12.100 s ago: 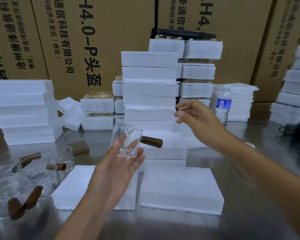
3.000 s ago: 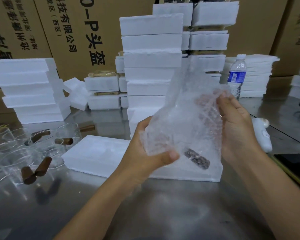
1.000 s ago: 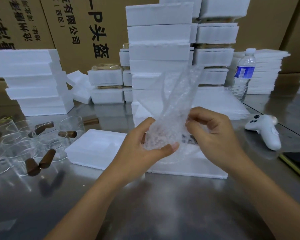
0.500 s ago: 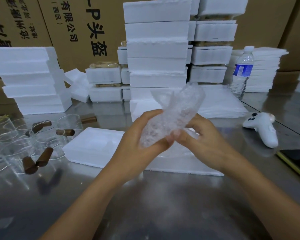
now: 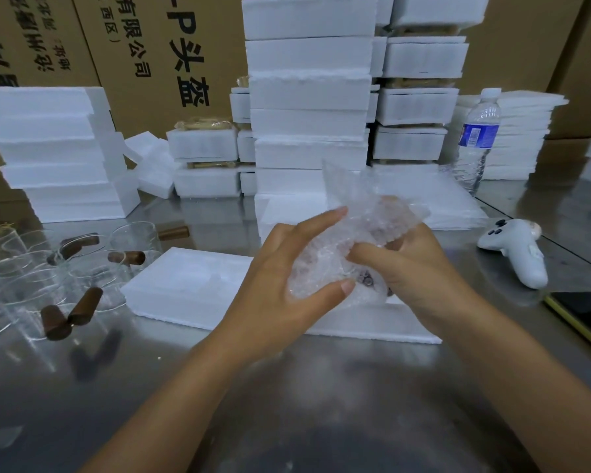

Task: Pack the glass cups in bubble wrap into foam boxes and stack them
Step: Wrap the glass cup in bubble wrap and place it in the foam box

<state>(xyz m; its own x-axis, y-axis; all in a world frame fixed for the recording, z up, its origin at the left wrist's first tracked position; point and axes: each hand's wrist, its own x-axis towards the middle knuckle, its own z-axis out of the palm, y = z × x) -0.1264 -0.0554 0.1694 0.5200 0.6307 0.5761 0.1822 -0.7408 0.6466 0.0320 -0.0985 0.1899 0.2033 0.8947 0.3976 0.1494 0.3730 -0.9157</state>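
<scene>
Head view looks down on both hands meeting round a bubble wrap bundle, held in the air just above a foam slab that lies on the desk. The left hand cups the bundle from the side, fingers spread and curved over it and thumb beneath, probably so the cup inside cannot slide out. The right hand has its fingers curled into the wrap, pinching loose film, seemingly to tuck it tight; a flap stands up beyond the fingertips. A dark handle shows faintly between the thumbs. Just left of the left hand lies an open foam tray with a moulded recess, likely the bundle's destination. Further left wait bare glass cups; beyond both hands rises the foam box stack.
</scene>
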